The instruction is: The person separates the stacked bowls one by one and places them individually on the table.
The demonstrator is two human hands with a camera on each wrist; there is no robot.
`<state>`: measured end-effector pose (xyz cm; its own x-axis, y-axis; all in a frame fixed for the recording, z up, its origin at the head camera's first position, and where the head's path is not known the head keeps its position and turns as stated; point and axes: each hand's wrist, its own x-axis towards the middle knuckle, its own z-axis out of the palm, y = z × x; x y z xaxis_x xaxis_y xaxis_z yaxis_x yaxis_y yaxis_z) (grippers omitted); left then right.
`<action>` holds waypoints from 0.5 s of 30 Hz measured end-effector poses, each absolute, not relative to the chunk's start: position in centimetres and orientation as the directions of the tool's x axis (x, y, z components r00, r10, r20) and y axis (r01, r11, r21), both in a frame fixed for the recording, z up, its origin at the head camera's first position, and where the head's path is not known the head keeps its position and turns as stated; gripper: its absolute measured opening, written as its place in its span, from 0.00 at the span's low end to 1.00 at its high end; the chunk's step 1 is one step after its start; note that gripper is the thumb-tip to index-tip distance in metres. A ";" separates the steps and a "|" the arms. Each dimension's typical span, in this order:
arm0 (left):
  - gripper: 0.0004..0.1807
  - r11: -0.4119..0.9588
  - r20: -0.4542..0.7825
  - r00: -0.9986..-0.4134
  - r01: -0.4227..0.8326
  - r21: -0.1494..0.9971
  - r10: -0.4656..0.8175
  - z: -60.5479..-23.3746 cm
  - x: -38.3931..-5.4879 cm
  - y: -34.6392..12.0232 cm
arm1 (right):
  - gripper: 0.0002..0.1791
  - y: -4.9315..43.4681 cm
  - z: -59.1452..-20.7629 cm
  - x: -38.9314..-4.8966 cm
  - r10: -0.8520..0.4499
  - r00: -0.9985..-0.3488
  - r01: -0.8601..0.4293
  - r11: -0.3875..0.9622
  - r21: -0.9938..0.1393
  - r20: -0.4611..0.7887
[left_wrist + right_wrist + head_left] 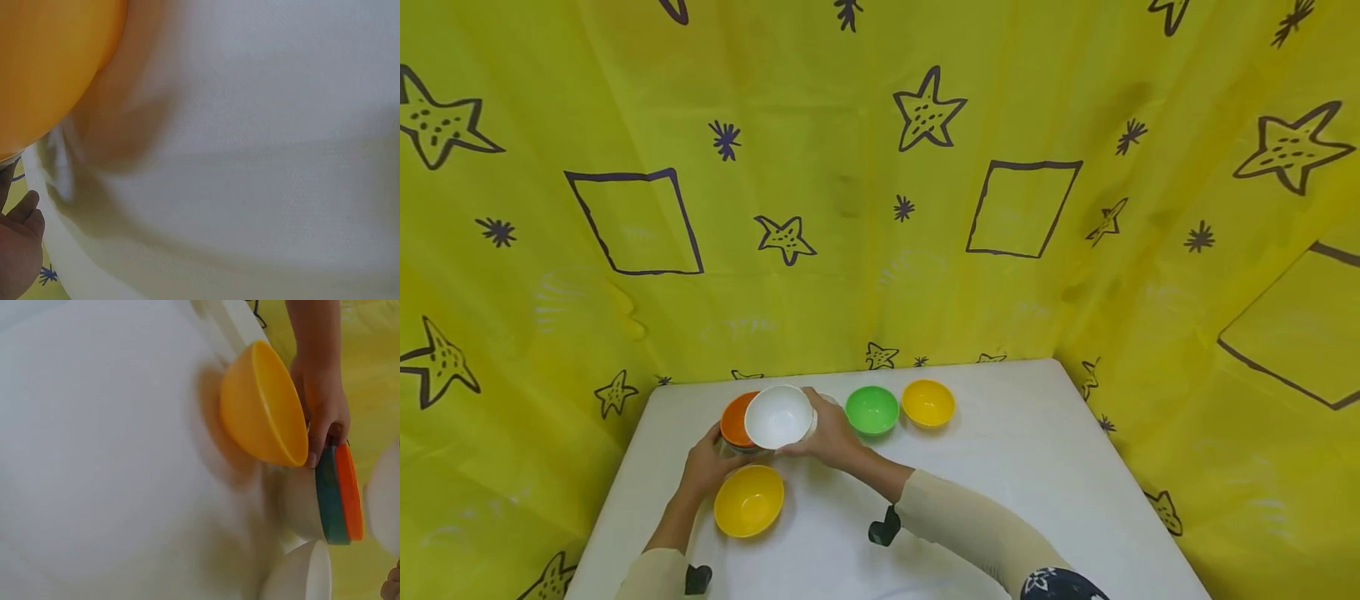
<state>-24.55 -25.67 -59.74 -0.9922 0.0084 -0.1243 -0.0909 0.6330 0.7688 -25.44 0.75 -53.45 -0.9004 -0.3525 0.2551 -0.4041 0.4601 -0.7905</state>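
My right hand grips a white bowl by its right side, holding it raised with the opening toward the head camera. It overlaps an orange bowl at the back left. The right wrist view shows that orange bowl nested in a teal bowl, with a white bowl beneath them. My left hand holds this stack at its side, thumb and fingers around it. Close in front of the stack is a yellow bowl. Another white bowl stands beside the stack, mostly hidden behind my right hand in the head view.
Farther right along the back of the white table stand a green bowl and a second yellow bowl. A yellow curtain printed with stars hangs behind the table and along both sides.
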 end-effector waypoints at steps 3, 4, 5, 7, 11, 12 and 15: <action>0.58 0.621 -0.141 -0.990 -0.109 0.776 0.003 -59.7 -24.5 -25.8 | 0.52 1.8 -54.2 -24.6 -0.362 -0.892 -0.410 0.396 -0.821 0.271; 0.59 0.619 -0.141 -0.990 -0.109 0.778 0.003 -59.8 -24.5 -25.8 | 0.53 2.0 -54.3 -24.3 -0.361 -0.893 -0.404 0.381 -0.832 0.268; 0.59 0.616 -0.143 -0.990 -0.111 0.780 0.003 -59.8 -24.5 -25.8 | 0.54 2.3 -54.5 -24.0 -0.358 -0.895 -0.398 0.371 -0.839 0.266; 0.58 0.616 -0.139 -0.990 -0.109 0.780 0.001 -59.8 -24.6 -25.9 | 0.54 2.9 -54.9 -23.5 -0.350 -0.900 -0.386 0.367 -0.847 0.259; 0.57 0.621 -0.118 -0.993 -0.093 0.778 -0.001 -60.0 -24.6 -26.0 | 0.53 3.8 -55.8 -22.3 -0.324 -0.917 -0.354 0.389 -0.851 0.233; 0.57 0.624 -0.111 -0.994 -0.087 0.776 0.000 -60.0 -24.6 -26.0 | 0.52 3.9 -56.0 -22.0 -0.319 -0.920 -0.348 0.392 -0.852 0.228; 0.58 0.625 -0.101 -0.995 -0.076 0.777 0.005 -60.0 -24.7 -26.0 | 0.52 4.4 -56.6 -21.3 -0.305 -0.925 -0.339 0.403 -0.850 0.225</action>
